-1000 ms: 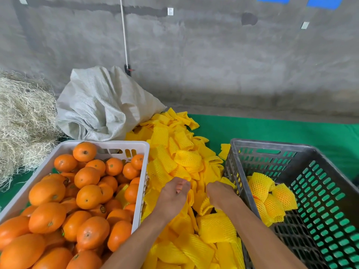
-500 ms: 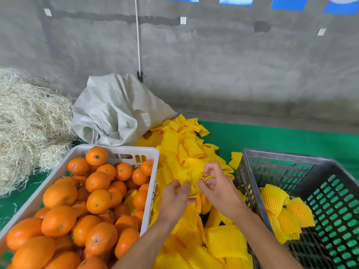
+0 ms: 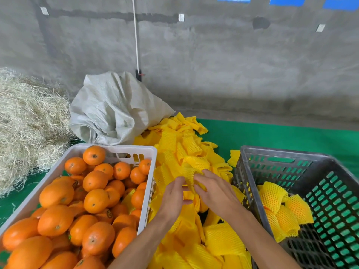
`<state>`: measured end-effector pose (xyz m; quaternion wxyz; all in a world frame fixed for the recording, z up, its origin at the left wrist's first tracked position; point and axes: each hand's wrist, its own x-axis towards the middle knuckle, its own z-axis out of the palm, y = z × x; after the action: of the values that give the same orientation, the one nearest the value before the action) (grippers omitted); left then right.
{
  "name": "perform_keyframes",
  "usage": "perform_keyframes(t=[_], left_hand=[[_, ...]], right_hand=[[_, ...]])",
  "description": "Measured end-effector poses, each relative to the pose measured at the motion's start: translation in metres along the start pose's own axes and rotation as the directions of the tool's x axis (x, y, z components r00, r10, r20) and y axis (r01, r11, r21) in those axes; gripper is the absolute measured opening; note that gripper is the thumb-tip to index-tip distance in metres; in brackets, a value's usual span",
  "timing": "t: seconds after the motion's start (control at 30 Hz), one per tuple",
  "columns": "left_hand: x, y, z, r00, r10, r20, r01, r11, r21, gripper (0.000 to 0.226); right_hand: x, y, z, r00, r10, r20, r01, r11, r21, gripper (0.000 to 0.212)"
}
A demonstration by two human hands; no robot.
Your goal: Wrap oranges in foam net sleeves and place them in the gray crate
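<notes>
Yellow foam net sleeve (image 3: 191,176) pinched between left hand (image 3: 173,199) and right hand (image 3: 214,193), both grips clamped on it, above loose sleeve pile (image 3: 196,150). Sleeve mouth best stretched wide before fruit is taken. Bare oranges (image 3: 95,180) heaped in white plastic crate (image 3: 150,152); wrapped ones already in gray slotted crate (image 3: 281,154).
</notes>
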<state>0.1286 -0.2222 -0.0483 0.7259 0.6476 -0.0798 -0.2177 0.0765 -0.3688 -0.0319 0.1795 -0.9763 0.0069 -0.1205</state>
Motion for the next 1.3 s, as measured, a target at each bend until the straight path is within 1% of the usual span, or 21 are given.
perform_keyframes(t=[0.1, 0.2, 0.23, 0.33, 0.37, 0.4, 0.43, 0.47, 0.5, 0.53, 0.57, 0.6, 0.67, 0.73, 0.87, 0.97, 1.03, 1.13, 1.23, 1.27, 1.3], left_hand=[[-0.006, -0.002, 0.002, 0.99, 0.121, 0.076, -0.126, 0.99, 0.06, 0.021], [0.0, -0.007, -0.002, 0.969, 0.246, 0.001, -0.243, 0.957, 0.161, 0.026], [0.002, -0.008, -0.003, 0.965, 0.259, -0.043, -0.248, 0.953, 0.176, 0.029], [0.008, -0.012, -0.006, 0.953, 0.245, -0.181, -0.217, 0.963, 0.163, 0.022], [0.008, -0.013, -0.007, 0.934, 0.281, -0.221, -0.249, 0.955, 0.16, 0.025], [0.007, -0.013, -0.007, 0.908, 0.341, -0.242, -0.303, 0.936, 0.179, 0.026], [0.006, -0.013, -0.007, 0.884, 0.402, -0.24, -0.356, 0.91, 0.214, 0.025], [0.005, -0.013, -0.007, 0.872, 0.441, -0.213, -0.386, 0.886, 0.257, 0.023], [0.005, -0.015, -0.006, 0.876, 0.452, -0.168, -0.391, 0.87, 0.299, 0.02], [0.004, -0.018, -0.004, 0.893, 0.435, -0.118, -0.376, 0.863, 0.339, 0.018], [0.003, -0.022, -0.001, 0.917, 0.393, -0.069, -0.341, 0.861, 0.378, 0.019], [0.002, -0.027, 0.0, 0.94, 0.339, -0.027, -0.296, 0.855, 0.427, 0.021], [0.003, -0.034, -0.001, 0.964, 0.266, 0.012, -0.229, 0.804, 0.549, 0.025], [0.005, -0.038, -0.008, 0.978, 0.206, 0.027, -0.174, 0.742, 0.647, 0.031], [0.006, -0.043, -0.011, 0.996, 0.002, 0.084, -0.069, 0.591, 0.804, 0.045], [0.004, -0.048, -0.009, 0.981, -0.132, 0.139, -0.05, 0.527, 0.849, 0.053], [0.003, -0.047, -0.005, 0.976, -0.122, 0.179, -0.074, 0.588, 0.806, 0.055], [0.002, -0.042, 0.005, 0.975, -0.021, 0.22, -0.131, 0.748, 0.651, 0.049], [0.0, -0.041, 0.009, 0.974, 0.04, 0.225, -0.175, 0.761, 0.624, 0.041], [0.0, -0.041, 0.008, 0.973, 0.053, 0.223, -0.186, 0.752, 0.633, 0.04], [-0.001, -0.042, 0.005, 0.972, 0.069, 0.223, -0.198, 0.746, 0.636, 0.041]], right_hand=[[0.002, 0.001, 0.004, 0.999, 0.048, 0.02, -0.049, 0.998, 0.046, 0.019], [0.004, -0.002, 0.005, 0.993, 0.118, 0.021, -0.119, 0.991, 0.06, 0.029], [0.004, -0.003, 0.004, 0.989, 0.144, 0.016, -0.144, 0.989, 0.024, 0.034], [0.002, -0.003, -0.001, 0.984, 0.169, -0.058, -0.178, 0.939, -0.295, 0.04], [0.001, -0.001, -0.002, 0.978, 0.202, -0.044, -0.204, 0.913, -0.352, 0.041], [0.0, 0.003, -0.003, 0.97, 0.242, -0.007, -0.231, 0.918, -0.323, 0.043], [-0.002, 0.007, -0.004, 0.957, 0.288, 0.048, -0.274, 0.943, -0.187, 0.042], [-0.003, 0.009, -0.005, 0.935, 0.327, 0.136, -0.335, 0.941, 0.041, 0.04], [-0.004, 0.009, -0.005, 0.913, 0.343, 0.222, -0.394, 0.882, 0.257, 0.037], [-0.003, 0.009, -0.004, 0.905, 0.331, 0.268, -0.415, 0.828, 0.378, 0.036], [-0.002, 0.01, -0.001, 0.903, 0.324, 0.283, -0.417, 0.82, 0.391, 0.038], [-0.001, 0.012, 0.003, 0.903, 0.324, 0.281, -0.409, 0.848, 0.338, 0.04], [0.001, 0.018, 0.009, 0.903, 0.359, 0.234, -0.388, 0.918, 0.088, 0.041], [0.0, 0.028, 0.008, 0.897, 0.406, 0.178, -0.395, 0.914, -0.095, 0.036], [0.002, 0.039, 0.007, 0.858, 0.458, 0.231, -0.425, 0.887, -0.179, 0.034], [0.001, 0.042, 0.014, 0.834, 0.485, 0.263, -0.461, 0.875, -0.149, 0.05], [0.001, 0.045, 0.016, 0.826, 0.479, 0.296, -0.445, 0.878, -0.178, 0.064], [0.0, 0.041, 0.019, 0.833, 0.46, 0.308, -0.35, 0.868, -0.352, 0.071], [-0.001, 0.035, 0.027, 0.868, 0.408, 0.282, -0.275, 0.869, -0.411, 0.05], [0.0, 0.033, 0.028, 0.882, 0.394, 0.26, -0.287, 0.885, -0.366, 0.041], [0.003, 0.032, 0.028, 0.892, 0.391, 0.225, -0.333, 0.907, -0.257, 0.036]])
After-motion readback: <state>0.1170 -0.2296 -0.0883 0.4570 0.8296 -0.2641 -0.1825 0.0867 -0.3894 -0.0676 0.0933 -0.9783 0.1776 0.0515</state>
